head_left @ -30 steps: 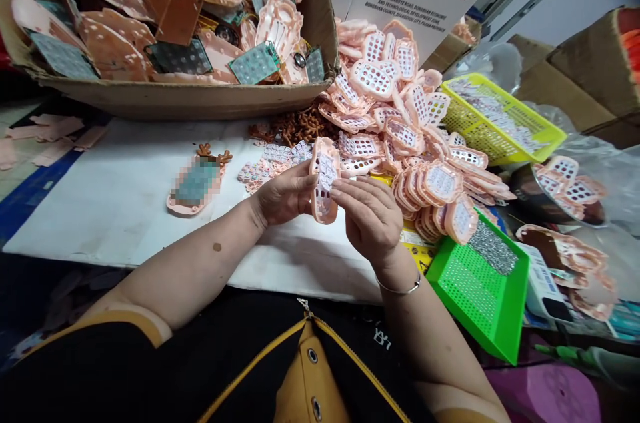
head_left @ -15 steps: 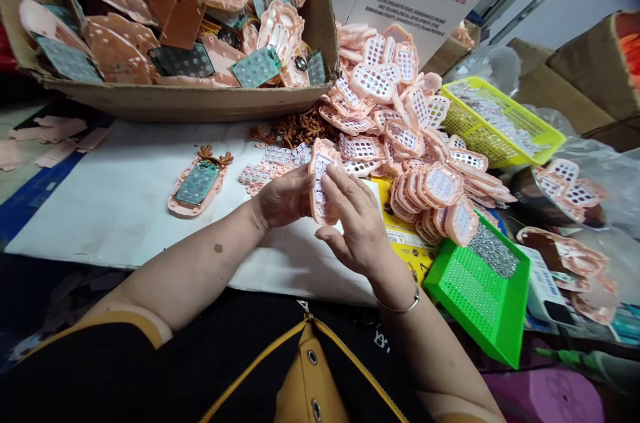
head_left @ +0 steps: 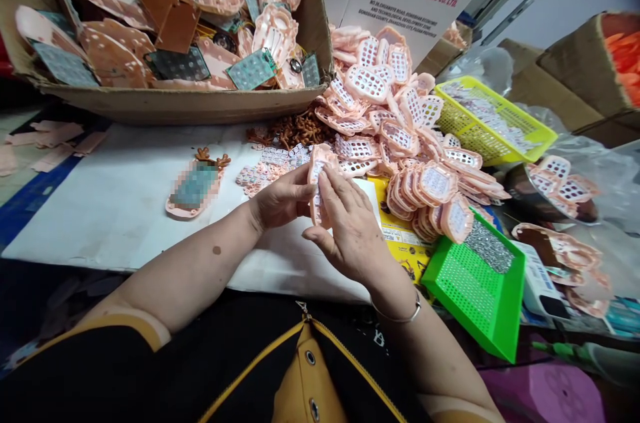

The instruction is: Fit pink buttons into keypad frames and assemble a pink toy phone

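My left hand (head_left: pixel 284 199) is closed around a pale pink plastic shell (head_left: pixel 317 169), held on edge above the white work surface. White keypad buttons show along its inner face. My right hand (head_left: pixel 350 226) rests with its outstretched fingers against that face, the thumb standing apart; its fingertips are partly hidden. Left of my hands lies another pink shell (head_left: pixel 184 212) with brown antlers (head_left: pixel 213 157), its middle blurred. Just beyond my hands sit loose keypad pieces (head_left: pixel 265 173) and a heap of brown antler parts (head_left: pixel 295 129).
A cardboard box (head_left: pixel 200 105) of shells and circuit boards stands at the back left. Pink shells (head_left: pixel 367 83) are heaped behind my hands, with stacked shells (head_left: pixel 425 186) to the right. Further right are a yellow basket (head_left: pixel 515 113) and a green tray (head_left: pixel 473 299) holding small screws.
My right hand has shifted slightly left and down across the shell, its fingers still on the keypad face. The left hand keeps its hold. The whole view has shifted a little.
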`<action>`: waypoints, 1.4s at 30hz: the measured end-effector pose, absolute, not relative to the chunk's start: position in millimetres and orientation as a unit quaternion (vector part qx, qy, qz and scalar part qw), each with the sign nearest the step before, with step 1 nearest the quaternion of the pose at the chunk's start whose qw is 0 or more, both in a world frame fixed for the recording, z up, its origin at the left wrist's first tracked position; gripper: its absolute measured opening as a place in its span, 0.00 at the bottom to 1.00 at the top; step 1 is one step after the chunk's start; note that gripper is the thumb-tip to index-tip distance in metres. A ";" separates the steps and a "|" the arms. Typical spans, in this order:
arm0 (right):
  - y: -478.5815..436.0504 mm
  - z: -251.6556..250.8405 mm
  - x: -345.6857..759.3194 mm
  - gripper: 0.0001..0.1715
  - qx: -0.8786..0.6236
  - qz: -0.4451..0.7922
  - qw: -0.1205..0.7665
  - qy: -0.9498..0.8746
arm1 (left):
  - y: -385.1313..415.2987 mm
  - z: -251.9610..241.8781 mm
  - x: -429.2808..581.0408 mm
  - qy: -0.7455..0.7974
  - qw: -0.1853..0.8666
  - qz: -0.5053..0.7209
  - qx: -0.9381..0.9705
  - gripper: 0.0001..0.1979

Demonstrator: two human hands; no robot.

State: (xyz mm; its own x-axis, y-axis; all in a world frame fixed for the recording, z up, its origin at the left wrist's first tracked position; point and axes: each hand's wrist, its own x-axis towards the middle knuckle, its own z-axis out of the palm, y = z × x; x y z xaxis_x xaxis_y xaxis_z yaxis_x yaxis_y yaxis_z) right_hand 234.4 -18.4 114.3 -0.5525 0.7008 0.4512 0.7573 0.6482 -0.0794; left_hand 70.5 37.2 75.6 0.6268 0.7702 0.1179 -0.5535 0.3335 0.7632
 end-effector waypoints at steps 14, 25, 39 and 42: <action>-26.5 101.0 224.8 0.29 -0.361 -0.122 0.337 -0.861 | 31.1 83.1 72.5 0.135 0.837 0.429 0.313 0.38; -35.7 98.4 304.0 0.26 -0.459 -0.230 0.335 -0.790 | 33.8 90.5 73.3 0.172 0.837 0.396 0.336 0.31; 23.4 126.1 415.0 0.21 -0.628 -0.178 0.076 -0.754 | 36.6 89.7 70.6 0.222 0.814 0.398 0.361 0.35; 30.4 128.5 418.3 0.24 -0.617 -0.120 0.091 -0.773 | 37.0 90.4 69.6 0.221 0.816 0.396 0.358 0.34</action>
